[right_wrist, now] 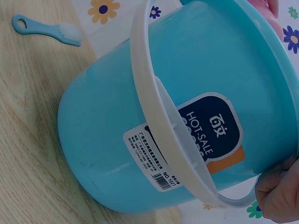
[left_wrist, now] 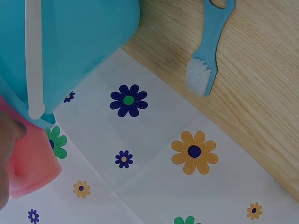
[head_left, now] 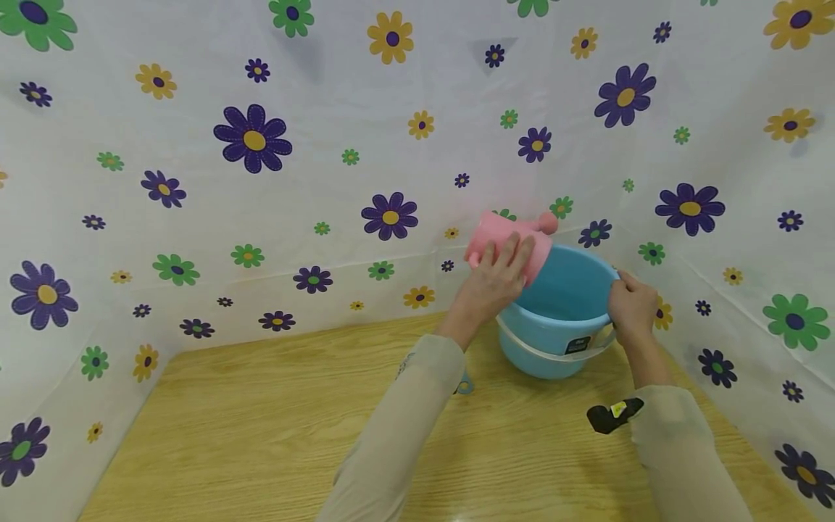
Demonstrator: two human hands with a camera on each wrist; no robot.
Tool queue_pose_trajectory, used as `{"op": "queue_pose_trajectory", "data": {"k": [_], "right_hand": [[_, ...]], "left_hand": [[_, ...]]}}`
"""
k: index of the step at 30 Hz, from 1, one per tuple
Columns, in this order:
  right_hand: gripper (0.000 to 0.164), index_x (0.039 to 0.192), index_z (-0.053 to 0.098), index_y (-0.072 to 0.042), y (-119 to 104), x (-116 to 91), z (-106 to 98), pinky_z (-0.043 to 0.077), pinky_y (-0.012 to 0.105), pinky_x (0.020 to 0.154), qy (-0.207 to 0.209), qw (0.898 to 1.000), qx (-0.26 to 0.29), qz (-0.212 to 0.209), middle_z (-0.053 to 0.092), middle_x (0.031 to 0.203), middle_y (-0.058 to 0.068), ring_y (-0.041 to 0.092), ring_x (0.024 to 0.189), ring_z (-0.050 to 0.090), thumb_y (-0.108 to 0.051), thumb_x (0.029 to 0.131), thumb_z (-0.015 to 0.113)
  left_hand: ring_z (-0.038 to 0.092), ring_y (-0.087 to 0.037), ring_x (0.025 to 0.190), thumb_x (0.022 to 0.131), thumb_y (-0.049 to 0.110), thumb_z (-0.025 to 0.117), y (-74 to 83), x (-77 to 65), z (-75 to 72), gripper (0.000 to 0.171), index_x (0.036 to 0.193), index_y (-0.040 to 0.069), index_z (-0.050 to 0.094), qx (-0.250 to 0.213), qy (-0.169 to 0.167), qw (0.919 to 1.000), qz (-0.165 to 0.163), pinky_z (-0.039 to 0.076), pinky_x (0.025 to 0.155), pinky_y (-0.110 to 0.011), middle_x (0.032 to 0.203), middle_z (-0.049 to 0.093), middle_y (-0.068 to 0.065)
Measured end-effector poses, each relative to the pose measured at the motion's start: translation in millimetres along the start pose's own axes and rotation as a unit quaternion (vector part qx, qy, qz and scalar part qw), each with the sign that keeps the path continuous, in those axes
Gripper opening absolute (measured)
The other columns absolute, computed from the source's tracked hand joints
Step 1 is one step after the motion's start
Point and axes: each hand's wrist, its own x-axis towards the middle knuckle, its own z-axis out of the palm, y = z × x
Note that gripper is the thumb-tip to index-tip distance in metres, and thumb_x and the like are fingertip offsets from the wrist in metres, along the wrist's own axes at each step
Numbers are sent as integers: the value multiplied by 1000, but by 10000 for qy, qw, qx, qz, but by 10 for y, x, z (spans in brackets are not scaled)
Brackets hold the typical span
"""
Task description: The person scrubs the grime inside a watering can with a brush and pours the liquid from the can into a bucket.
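Observation:
My left hand [head_left: 491, 284] holds a pink watering can [head_left: 501, 233] at the left rim of a light blue bucket [head_left: 544, 330]. The can lies tilted on its side, its round-ended spout pointing right above the bucket's far rim. In the left wrist view, part of that hand [left_wrist: 6, 154] lies against the pink can [left_wrist: 35, 163]. The bucket's right rim is gripped by my right hand [head_left: 633, 304], seen at the corner of the right wrist view. A white carrying handle [right_wrist: 152, 105] hangs down across the labelled side. The bucket's bottom inside is mostly hidden.
A blue brush [left_wrist: 215, 35] with white bristles lies on the wooden table [head_left: 261, 420], left of the bucket; my left forearm mostly covers it in the head view. White flower-patterned sheeting [head_left: 313, 181] rises behind the table and along both sides.

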Motion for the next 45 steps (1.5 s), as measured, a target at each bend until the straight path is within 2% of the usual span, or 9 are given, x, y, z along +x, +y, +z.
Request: {"op": "queue_pose_trajectory", "data": {"k": [12, 27, 36, 40, 45], "right_hand": [[48, 144, 34, -14, -5, 8, -4, 32, 50, 107, -41, 10000, -22, 18, 32, 150, 10, 31, 136, 31, -21, 97, 28], [48, 145, 33, -14, -20, -6, -4, 32, 49, 107, -23, 10000, -17, 80, 31, 151, 9, 30, 137, 31, -21, 97, 28], [48, 145, 33, -16, -14, -1, 11, 37, 47, 105, -32, 9999, -60, 127, 32, 150, 9, 29, 134, 35, -23, 98, 28], [48, 145, 33, -16, -14, -2, 6, 36, 46, 107, -63, 9998, -65, 153, 31, 151, 8, 28, 135, 34, -23, 98, 28], [48, 145, 32, -15, -1, 1, -3, 33, 48, 108, -101, 9998, -111, 123, 30, 151, 8, 29, 137, 30, -23, 98, 28]], "left_hand": [[37, -31, 132, 98, 17, 49, 8, -17, -5, 31, 126, 20, 61, 106, 73, 9998, 124, 42, 103, -45, 147, 35, -12], [32, -33, 136, 98, 11, 50, 17, -18, -28, 35, 131, 19, 57, 15, -297, 9993, 219, 40, 105, -46, 152, 28, -13], [27, -37, 138, 95, 13, 55, -15, -48, -23, 42, 136, 23, 51, -81, -574, 9982, 125, 50, 93, -46, 155, 20, -14], [27, -37, 138, 95, 14, 55, -33, -58, -16, 43, 137, 23, 50, -141, -514, 9985, 80, 51, 92, -45, 155, 19, -13], [29, -37, 137, 97, 12, 53, -37, -44, -12, 40, 135, 22, 52, -116, -412, 9989, 188, 50, 93, -46, 155, 21, -12]]}}
